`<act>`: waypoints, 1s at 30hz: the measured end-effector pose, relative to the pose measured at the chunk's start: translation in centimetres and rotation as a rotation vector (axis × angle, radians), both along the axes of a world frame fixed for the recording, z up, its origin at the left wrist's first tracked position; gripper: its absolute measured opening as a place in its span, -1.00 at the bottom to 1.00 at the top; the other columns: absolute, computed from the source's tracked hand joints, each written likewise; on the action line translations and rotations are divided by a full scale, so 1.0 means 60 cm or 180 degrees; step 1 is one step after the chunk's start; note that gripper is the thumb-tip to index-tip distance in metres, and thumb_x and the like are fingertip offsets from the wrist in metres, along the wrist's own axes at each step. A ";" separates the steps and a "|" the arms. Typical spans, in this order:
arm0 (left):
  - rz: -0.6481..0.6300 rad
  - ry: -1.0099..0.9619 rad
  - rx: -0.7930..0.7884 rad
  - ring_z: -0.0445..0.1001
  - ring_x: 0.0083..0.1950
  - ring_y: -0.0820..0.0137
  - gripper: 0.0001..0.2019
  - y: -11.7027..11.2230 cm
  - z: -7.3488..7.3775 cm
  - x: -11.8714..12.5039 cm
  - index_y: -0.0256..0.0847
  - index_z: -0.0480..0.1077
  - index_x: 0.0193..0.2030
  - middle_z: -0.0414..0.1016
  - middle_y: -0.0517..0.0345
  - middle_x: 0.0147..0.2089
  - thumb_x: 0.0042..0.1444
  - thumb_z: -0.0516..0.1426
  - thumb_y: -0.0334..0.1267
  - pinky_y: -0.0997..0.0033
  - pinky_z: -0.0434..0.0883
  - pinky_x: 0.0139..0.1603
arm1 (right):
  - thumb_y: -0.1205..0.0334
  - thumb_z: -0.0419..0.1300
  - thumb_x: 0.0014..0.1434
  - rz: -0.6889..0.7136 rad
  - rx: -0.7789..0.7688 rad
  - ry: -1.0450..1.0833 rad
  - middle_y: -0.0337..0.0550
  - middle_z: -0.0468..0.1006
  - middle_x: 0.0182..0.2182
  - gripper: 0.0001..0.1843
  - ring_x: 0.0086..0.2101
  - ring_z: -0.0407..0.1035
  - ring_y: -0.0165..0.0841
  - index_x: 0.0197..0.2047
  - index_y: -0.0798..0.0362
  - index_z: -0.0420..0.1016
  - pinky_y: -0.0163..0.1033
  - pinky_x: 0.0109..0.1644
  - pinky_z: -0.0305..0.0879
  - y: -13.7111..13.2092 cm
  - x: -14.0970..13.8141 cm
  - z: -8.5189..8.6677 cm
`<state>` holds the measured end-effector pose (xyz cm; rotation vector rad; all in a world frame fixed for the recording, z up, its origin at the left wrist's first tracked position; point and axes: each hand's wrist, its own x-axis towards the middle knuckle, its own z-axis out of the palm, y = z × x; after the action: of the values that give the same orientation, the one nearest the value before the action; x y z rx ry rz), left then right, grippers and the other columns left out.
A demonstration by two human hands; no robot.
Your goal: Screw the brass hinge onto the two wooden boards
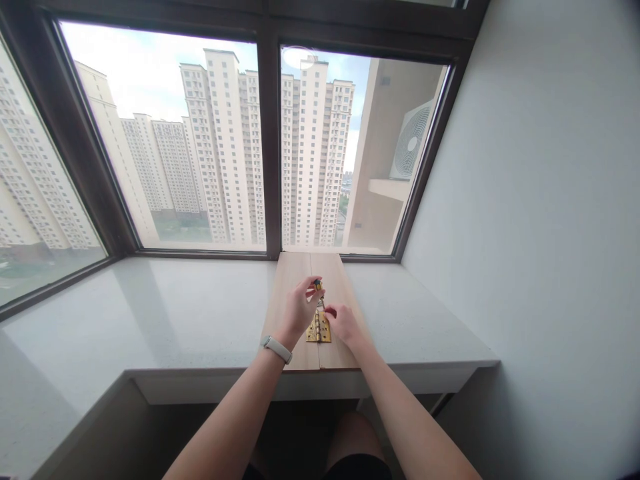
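My left hand (300, 303), a pale band on its wrist, is closed around the yellow and black handle of a small screwdriver (319, 285). The shaft points down toward the far end of a brass hinge (319, 331). The hinge lies unfolded, its knuckle along the seam between two light wooden boards (285, 327). My right hand (344, 325) is closed, thumb and finger pinched beside the screwdriver's tip at the hinge's right leaf. What sits between those fingertips is too small to make out.
The boards lie side by side on a white stone windowsill (200, 320), reaching its front edge. A dark window frame (273, 147) rises behind, and a white wall (525, 200) stands on the right. My leg (355, 440) is below the sill.
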<state>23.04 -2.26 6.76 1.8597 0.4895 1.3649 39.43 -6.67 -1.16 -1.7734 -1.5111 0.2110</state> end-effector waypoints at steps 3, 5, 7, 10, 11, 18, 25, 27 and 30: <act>-0.0039 0.0016 -0.0014 0.59 -0.06 0.32 -0.76 0.002 -0.002 0.006 -0.11 0.47 0.05 0.56 0.04 -0.05 0.26 0.20 -0.26 0.20 0.59 0.04 | 0.29 0.19 0.22 0.0016 -0.0050 -0.0059 -0.08 0.68 -0.21 -0.84 -0.22 0.54 -0.28 -0.22 0.04 0.62 -0.28 -0.08 0.36 0.000 -0.001 0.002; -0.0045 0.0035 -0.0016 0.58 -0.05 0.32 -0.76 0.001 -0.003 0.008 -0.11 0.47 0.05 0.56 0.03 -0.04 0.26 0.20 -0.26 0.18 0.59 0.05 | 0.29 0.19 0.23 0.0015 -0.0091 -0.0065 -0.07 0.68 -0.20 -0.85 -0.22 0.54 -0.28 -0.22 0.04 0.61 -0.28 -0.08 0.36 0.000 -0.002 0.004; -0.0051 0.0045 -0.0006 0.58 -0.05 0.31 -0.77 0.000 -0.004 0.009 -0.11 0.47 0.05 0.56 0.03 -0.05 0.26 0.19 -0.25 0.17 0.59 0.06 | 0.29 0.18 0.23 -0.0007 -0.0136 -0.0086 -0.07 0.68 -0.21 -0.85 -0.22 0.54 -0.28 -0.23 0.04 0.61 -0.28 -0.08 0.36 0.000 -0.003 0.005; -0.0082 0.0038 0.0012 0.59 -0.05 0.30 -0.76 -0.002 -0.003 0.010 -0.12 0.47 0.06 0.56 0.02 -0.05 0.26 0.20 -0.24 0.17 0.59 0.05 | 0.29 0.19 0.23 -0.0042 -0.0174 -0.0112 -0.08 0.68 -0.25 -0.87 -0.25 0.53 -0.28 -0.26 0.05 0.60 -0.28 -0.09 0.36 0.001 -0.003 0.005; -0.0090 0.0042 0.0019 0.59 -0.04 0.30 -0.75 -0.002 -0.003 0.011 -0.12 0.47 0.06 0.56 0.02 -0.04 0.26 0.20 -0.24 0.17 0.60 0.04 | 0.29 0.19 0.22 -0.0039 -0.0172 -0.0101 -0.08 0.68 -0.27 -0.87 -0.26 0.53 -0.29 -0.27 0.05 0.59 -0.29 -0.11 0.36 0.002 -0.002 0.005; -0.0078 0.0134 0.0052 0.57 -0.04 0.30 -0.74 0.000 -0.006 0.015 -0.12 0.47 0.08 0.55 0.03 -0.06 0.26 0.19 -0.27 0.17 0.60 0.04 | 0.31 0.19 0.20 -0.0007 -0.0183 -0.0044 -0.12 0.67 -0.31 -0.88 -0.31 0.52 -0.31 -0.30 0.05 0.58 -0.30 -0.15 0.34 0.002 -0.002 0.006; -0.0068 0.0189 0.0152 0.58 -0.05 0.29 -0.72 0.003 -0.004 0.014 -0.12 0.47 0.11 0.56 0.01 -0.05 0.27 0.18 -0.25 0.15 0.60 0.04 | 0.31 0.19 0.20 0.0031 -0.0171 0.0071 -0.11 0.67 -0.30 -0.88 -0.30 0.52 -0.31 -0.29 0.05 0.58 -0.30 -0.15 0.35 0.001 -0.002 0.008; -0.0093 0.0218 0.0173 0.58 -0.04 0.28 -0.71 0.005 -0.005 0.016 -0.11 0.47 0.12 0.56 0.00 -0.04 0.27 0.18 -0.25 0.13 0.60 0.05 | 0.32 0.19 0.20 0.0028 -0.0149 0.0035 -0.12 0.66 -0.31 -0.88 -0.30 0.52 -0.31 -0.30 0.05 0.58 -0.30 -0.15 0.35 0.001 -0.001 0.008; -0.0176 0.0288 0.0142 0.59 -0.06 0.29 -0.69 0.010 -0.007 0.022 -0.10 0.46 0.14 0.56 0.01 -0.04 0.27 0.17 -0.29 0.13 0.58 0.05 | 0.32 0.19 0.18 0.0027 -0.0108 -0.0027 -0.13 0.65 -0.34 -0.89 -0.33 0.50 -0.32 -0.32 0.05 0.56 -0.29 -0.17 0.34 0.001 -0.002 0.006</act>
<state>24.36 -1.67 6.34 1.9636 0.4532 1.2691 39.33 -6.60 -0.78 -1.7968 -1.5295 0.2349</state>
